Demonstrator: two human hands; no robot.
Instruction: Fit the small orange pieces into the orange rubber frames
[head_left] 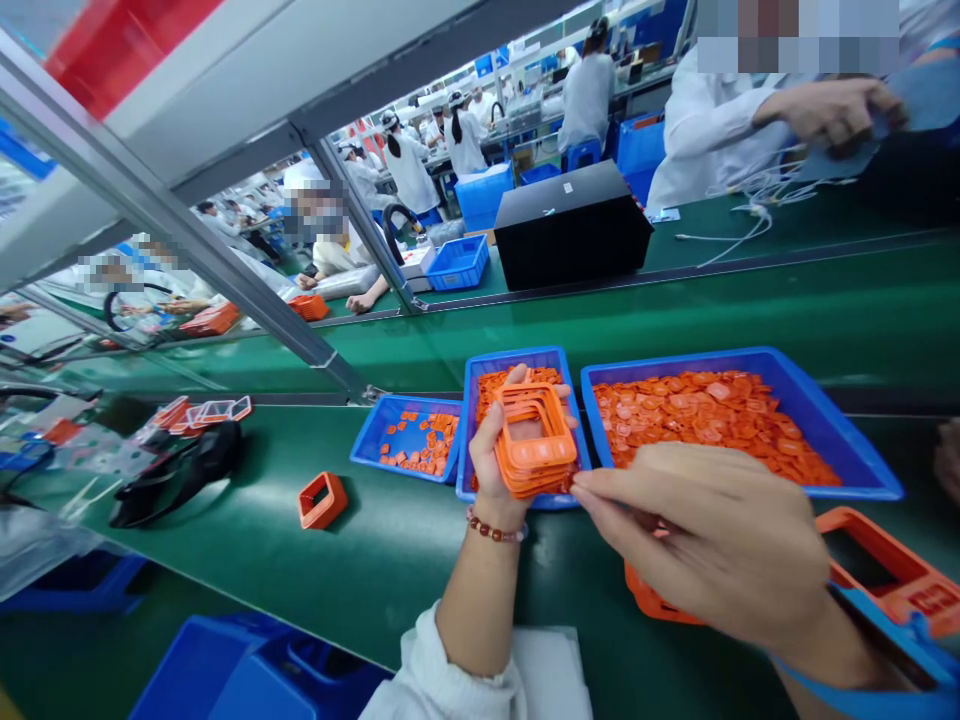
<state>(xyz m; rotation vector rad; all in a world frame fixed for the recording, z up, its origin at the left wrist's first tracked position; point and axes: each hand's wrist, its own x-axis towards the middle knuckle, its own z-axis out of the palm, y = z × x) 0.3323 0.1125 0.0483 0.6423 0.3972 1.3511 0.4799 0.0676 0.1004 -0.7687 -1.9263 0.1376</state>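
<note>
Over a blue tray (517, 357), the left hand (489, 458) grips smooth, squarish orange plastic frames (538, 453).
Openings face the wearer, long axis unclear; the right hand (724, 540) is pinched, contents unclear.

We can read nothing: the label (568, 188) on the black box (574, 245) beyond our left hand (489, 468) is too small.

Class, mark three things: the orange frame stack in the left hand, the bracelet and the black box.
Frame stack (538, 455): head view, on the top frame's lower bar.
Bracelet (495, 532): head view, on its beads.
Black box (571, 240): head view, on its front face.
</note>
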